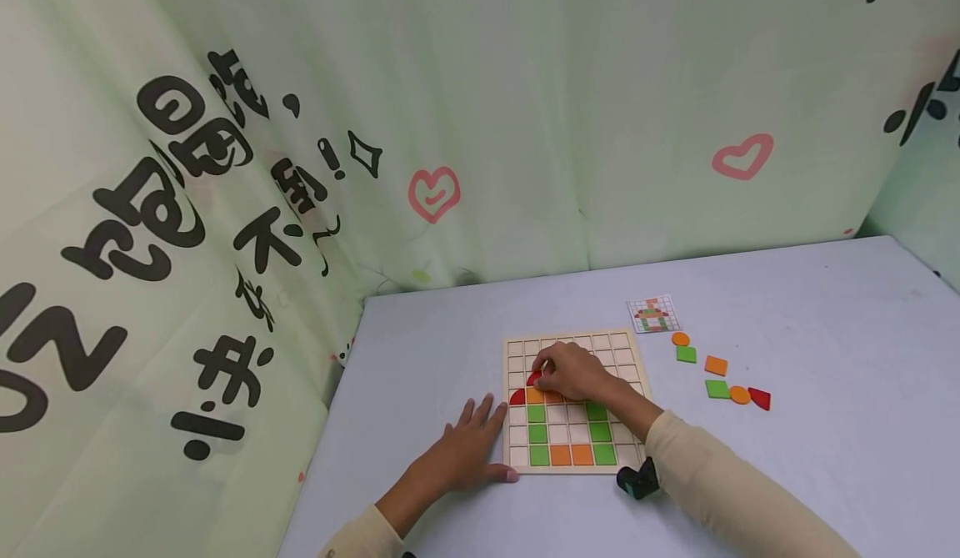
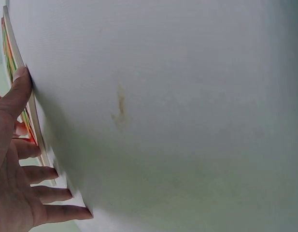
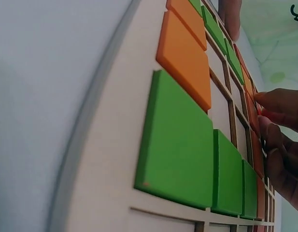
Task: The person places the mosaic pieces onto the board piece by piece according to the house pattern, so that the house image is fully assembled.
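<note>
A wooden grid board [image 1: 570, 470] lies on the table with green and orange square tiles in several cells. My right hand [image 1: 572, 372] is over its middle rows and pinches a red tile [image 1: 533, 379] between thumb and fingers, just above an orange tile [image 1: 535, 396]. To the lower left of that is another red tile [image 1: 517, 396] with a curved side. My left hand [image 1: 468, 449] rests beside the board's left side, fingers spread, thumb by the near left corner. The left wrist view shows thumb and fingers [image 2: 51, 194] along the board's edge.
A small pattern card [image 1: 654, 314] lies behind the board to the right. Loose tiles lie right of the board: orange discs [image 1: 739, 395], green pieces [image 1: 686, 354], an orange square [image 1: 716, 365] and a red piece [image 1: 760, 399]. A printed curtain [image 1: 510, 124] hangs behind the table.
</note>
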### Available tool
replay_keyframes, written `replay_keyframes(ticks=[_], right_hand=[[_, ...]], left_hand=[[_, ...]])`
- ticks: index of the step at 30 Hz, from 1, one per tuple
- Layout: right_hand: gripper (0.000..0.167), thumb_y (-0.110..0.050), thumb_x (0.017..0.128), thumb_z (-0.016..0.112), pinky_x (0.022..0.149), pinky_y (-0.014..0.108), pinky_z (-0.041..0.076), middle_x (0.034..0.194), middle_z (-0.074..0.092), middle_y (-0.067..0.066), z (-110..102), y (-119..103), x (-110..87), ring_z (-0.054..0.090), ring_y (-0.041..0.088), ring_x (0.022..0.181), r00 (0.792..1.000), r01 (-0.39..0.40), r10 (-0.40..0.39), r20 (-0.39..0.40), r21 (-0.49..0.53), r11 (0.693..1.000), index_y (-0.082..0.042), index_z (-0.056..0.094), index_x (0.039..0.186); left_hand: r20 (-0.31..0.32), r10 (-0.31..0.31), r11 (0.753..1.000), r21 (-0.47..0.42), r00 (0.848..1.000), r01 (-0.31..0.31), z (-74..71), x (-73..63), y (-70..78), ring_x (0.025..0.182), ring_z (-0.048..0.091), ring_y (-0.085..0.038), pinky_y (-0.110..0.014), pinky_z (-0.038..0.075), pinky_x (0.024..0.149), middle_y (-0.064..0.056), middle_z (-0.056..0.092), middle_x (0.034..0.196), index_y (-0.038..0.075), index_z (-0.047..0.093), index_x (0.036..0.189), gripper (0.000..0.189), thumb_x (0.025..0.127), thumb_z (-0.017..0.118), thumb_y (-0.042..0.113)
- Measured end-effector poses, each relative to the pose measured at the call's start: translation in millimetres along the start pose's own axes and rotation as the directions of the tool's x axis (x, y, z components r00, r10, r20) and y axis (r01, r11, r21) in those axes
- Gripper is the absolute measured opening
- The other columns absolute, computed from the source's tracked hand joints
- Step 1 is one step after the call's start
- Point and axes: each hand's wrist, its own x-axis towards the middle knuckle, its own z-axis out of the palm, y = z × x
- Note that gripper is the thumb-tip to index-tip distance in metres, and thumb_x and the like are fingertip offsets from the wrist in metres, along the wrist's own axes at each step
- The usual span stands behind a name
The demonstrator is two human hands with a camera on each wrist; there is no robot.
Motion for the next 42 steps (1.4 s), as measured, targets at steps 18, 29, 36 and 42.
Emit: replay_keyframes(ticks=[18, 29, 36, 42], right_hand=[[0.021, -0.019, 0.089, 0.074, 0.069, 0.03, 0.047, 0.087, 0.068, -0.004, -15.4, 9.3, -17.6, 0.056, 0.011, 0.076, 0.998, 0.056, -0.057, 0.019, 0.053, 0.997, -0.01, 0.073, 0.109], [0.022, -0.023, 0.093, 0.071, 0.058, 0.023, 0.043, 0.087, 0.066, -0.005, -43.1, 49.4, -48.8, 0.051, 0.011, 0.067, 0.996, 0.085, -0.085, -0.008, 0.078, 0.993, -0.01, 0.072, 0.111], [0.023, -0.023, 0.093, 0.072, 0.059, 0.022, 0.043, 0.089, 0.066, -0.005, -67.1, 75.0, -72.7, 0.051, 0.012, 0.07, 0.994, 0.057, -0.054, -0.09, 0.04, 0.998, -0.01, 0.072, 0.112], [0.025, -0.022, 0.091, 0.074, 0.06, 0.025, 0.043, 0.089, 0.067, 0.0, -89.1, 98.2, -87.4, 0.052, 0.015, 0.074, 0.977, -0.023, 0.016, -0.213, -0.027, 0.999, -0.006, 0.073, 0.11]], left_hand=[[-0.005, -0.003, 1.0, -0.003, 1.0, 0.003, 5.0, 1.8, -2.1, 0.151, 0.027, -0.041, -0.067, 0.042, 0.103, -0.008, 0.027, 0.166, 0.024, 0.028, 0.16, 0.102, 0.078, 0.074, 0.065], [-0.005, -0.012, 1.0, -0.013, 1.0, 0.012, 6.9, 2.4, -2.0, 0.152, 0.026, -0.04, -0.067, 0.041, 0.104, -0.008, 0.026, 0.166, 0.024, 0.028, 0.16, 0.103, 0.077, 0.074, 0.065], [-0.007, -0.012, 1.0, -0.02, 1.0, 0.012, 9.6, 3.2, -2.8, 0.151, 0.026, -0.04, -0.068, 0.041, 0.104, -0.009, 0.027, 0.166, 0.023, 0.029, 0.159, 0.103, 0.078, 0.074, 0.065], [-0.003, -0.011, 1.0, -0.03, 1.0, 0.011, 6.8, 3.0, -2.0, 0.151, 0.026, -0.041, -0.068, 0.04, 0.104, -0.009, 0.027, 0.166, 0.022, 0.028, 0.159, 0.102, 0.078, 0.074, 0.064]])
